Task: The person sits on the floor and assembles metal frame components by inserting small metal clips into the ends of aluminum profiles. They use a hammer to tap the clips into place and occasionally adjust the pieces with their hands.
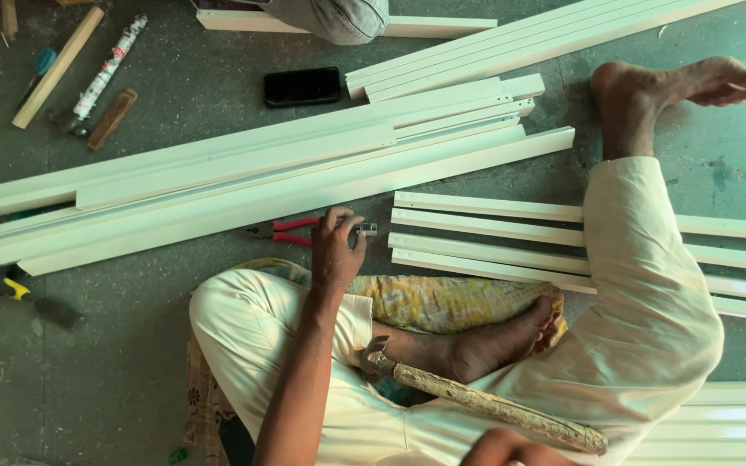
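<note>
Pliers (291,229) under left hand (334,250) at white strips' (261,185) edge; right hand (502,447) grips hammer (485,401) w/ wooden handle.

Grey-green concrete floor (131,362), scuffed, w/ pale stains. Long white painted strips (243,185) laid diagonally across middle; more white strips (736,423) bottom rt. Black flat phone (302,86) near top centre. Bare wooden batten (58,67) top left. Daylight soft, even.
</note>
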